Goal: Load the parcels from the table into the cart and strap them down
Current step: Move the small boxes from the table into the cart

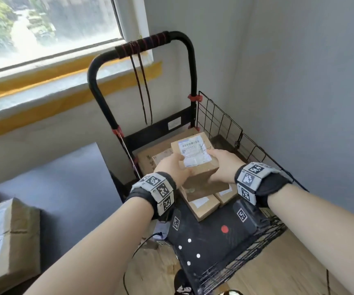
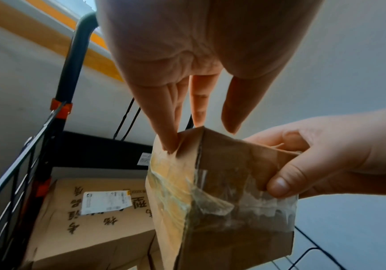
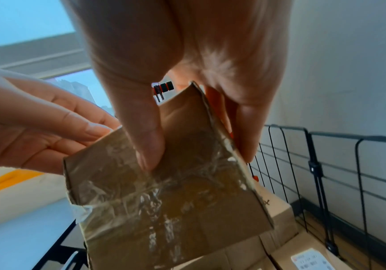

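Note:
I hold a small brown parcel [image 1: 194, 158] [image 2: 233, 201] [image 3: 164, 201] with a white label above the black wire cart [image 1: 220, 118]. My right hand [image 1: 220, 165] [image 3: 187, 45] pinches its right end, thumb on one face and fingers on the other. My left hand [image 1: 171, 167] [image 2: 187, 54] touches the left end with straight fingers. Below in the cart lie a large box [image 1: 150, 156] [image 2: 90, 219] and two smaller boxes [image 1: 203, 206]. A dark strap cord [image 1: 143, 92] is wound round the cart handle [image 1: 184, 41], its ends hanging down.
A grey table [image 1: 65, 184] stands left of the cart, with a taped parcel [image 1: 8, 237] at its near left. The wall and window sill close in behind the cart, and another wall stands right. A black marker-covered device [image 1: 214, 235] hides the cart's near end.

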`<move>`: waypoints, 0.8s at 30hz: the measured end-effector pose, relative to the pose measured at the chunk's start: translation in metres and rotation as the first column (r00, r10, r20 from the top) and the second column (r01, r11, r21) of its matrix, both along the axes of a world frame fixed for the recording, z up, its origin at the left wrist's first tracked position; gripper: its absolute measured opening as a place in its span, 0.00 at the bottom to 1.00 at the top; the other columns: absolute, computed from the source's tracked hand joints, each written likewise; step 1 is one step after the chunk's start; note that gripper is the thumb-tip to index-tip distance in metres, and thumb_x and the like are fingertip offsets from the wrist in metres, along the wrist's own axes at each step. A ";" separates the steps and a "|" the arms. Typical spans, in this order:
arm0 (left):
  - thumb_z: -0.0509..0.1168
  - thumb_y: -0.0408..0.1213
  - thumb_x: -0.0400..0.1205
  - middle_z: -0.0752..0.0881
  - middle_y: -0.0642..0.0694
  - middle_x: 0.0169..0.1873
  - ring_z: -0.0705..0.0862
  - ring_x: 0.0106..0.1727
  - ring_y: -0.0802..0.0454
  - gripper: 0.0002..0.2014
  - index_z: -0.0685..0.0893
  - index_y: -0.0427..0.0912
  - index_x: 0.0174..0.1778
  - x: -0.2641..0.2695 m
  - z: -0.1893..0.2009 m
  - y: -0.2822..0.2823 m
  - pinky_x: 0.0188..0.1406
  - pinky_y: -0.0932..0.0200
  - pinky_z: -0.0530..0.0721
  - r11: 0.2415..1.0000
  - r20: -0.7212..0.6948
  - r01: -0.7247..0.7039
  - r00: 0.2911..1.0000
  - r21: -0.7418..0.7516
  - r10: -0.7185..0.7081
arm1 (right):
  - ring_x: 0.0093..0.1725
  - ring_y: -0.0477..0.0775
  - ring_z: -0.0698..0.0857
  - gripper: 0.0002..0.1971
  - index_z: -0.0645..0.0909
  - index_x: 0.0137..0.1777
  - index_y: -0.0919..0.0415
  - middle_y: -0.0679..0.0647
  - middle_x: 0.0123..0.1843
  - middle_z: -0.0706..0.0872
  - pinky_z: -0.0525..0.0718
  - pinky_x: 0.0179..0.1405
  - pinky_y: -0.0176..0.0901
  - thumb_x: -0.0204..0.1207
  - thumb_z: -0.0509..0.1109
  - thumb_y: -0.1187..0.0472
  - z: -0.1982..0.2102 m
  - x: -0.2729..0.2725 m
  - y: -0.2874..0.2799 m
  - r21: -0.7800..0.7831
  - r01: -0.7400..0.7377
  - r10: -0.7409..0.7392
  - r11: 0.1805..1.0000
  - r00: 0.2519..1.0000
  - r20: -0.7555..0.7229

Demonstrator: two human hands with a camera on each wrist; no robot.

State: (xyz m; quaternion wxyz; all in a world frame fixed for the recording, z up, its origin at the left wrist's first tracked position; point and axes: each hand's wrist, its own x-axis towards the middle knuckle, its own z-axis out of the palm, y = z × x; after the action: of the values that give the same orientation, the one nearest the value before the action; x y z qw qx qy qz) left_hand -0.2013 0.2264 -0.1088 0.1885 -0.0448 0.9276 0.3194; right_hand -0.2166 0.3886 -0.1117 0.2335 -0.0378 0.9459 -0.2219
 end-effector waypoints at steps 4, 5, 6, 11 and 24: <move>0.66 0.46 0.79 0.79 0.45 0.68 0.80 0.65 0.48 0.26 0.72 0.45 0.73 -0.026 -0.038 -0.004 0.54 0.63 0.75 0.999 0.140 -0.021 0.990 -0.042 0.027 | 0.76 0.57 0.70 0.48 0.58 0.82 0.57 0.56 0.80 0.66 0.72 0.73 0.47 0.65 0.81 0.56 -0.039 -0.032 -0.005 0.022 -0.065 0.061 0.998 0.989 0.138; 0.67 0.46 0.79 0.78 0.45 0.68 0.79 0.66 0.48 0.27 0.72 0.45 0.74 -0.031 -0.048 -0.004 0.56 0.61 0.76 0.999 0.179 -0.019 0.983 -0.049 0.028 | 0.76 0.57 0.70 0.48 0.58 0.82 0.57 0.55 0.80 0.66 0.72 0.74 0.47 0.65 0.81 0.56 -0.051 -0.039 -0.006 0.026 -0.082 0.077 0.996 0.983 0.164; 0.67 0.47 0.78 0.78 0.45 0.69 0.79 0.67 0.47 0.28 0.71 0.44 0.74 -0.036 -0.059 -0.004 0.59 0.60 0.76 0.998 0.216 -0.021 0.976 -0.057 0.033 | 0.76 0.57 0.71 0.48 0.58 0.82 0.56 0.55 0.80 0.67 0.72 0.73 0.47 0.65 0.81 0.56 -0.062 -0.045 -0.007 0.027 -0.101 0.094 0.995 0.978 0.186; 0.66 0.44 0.79 0.79 0.43 0.68 0.80 0.66 0.45 0.25 0.73 0.42 0.72 -0.057 -0.118 -0.001 0.59 0.58 0.78 0.988 0.373 -0.113 0.917 -0.101 0.143 | 0.73 0.56 0.74 0.46 0.59 0.82 0.53 0.53 0.79 0.68 0.78 0.59 0.42 0.67 0.80 0.56 -0.123 -0.071 -0.011 0.016 -0.198 0.184 0.980 0.936 0.301; 0.62 0.45 0.81 0.83 0.41 0.59 0.83 0.58 0.45 0.19 0.79 0.41 0.66 -0.061 -0.272 0.006 0.45 0.61 0.76 0.927 0.612 -0.264 0.697 -0.265 0.374 | 0.72 0.55 0.74 0.38 0.67 0.78 0.58 0.55 0.76 0.71 0.72 0.68 0.40 0.68 0.79 0.57 -0.277 -0.080 -0.026 -0.155 -0.263 0.306 0.952 0.816 0.491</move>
State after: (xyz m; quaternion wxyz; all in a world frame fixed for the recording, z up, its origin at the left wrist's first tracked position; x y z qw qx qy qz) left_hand -0.2623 0.2326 -0.3812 0.4373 -0.3285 0.8028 0.2374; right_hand -0.2969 0.3622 -0.3887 0.5040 -0.1281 0.8242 -0.2240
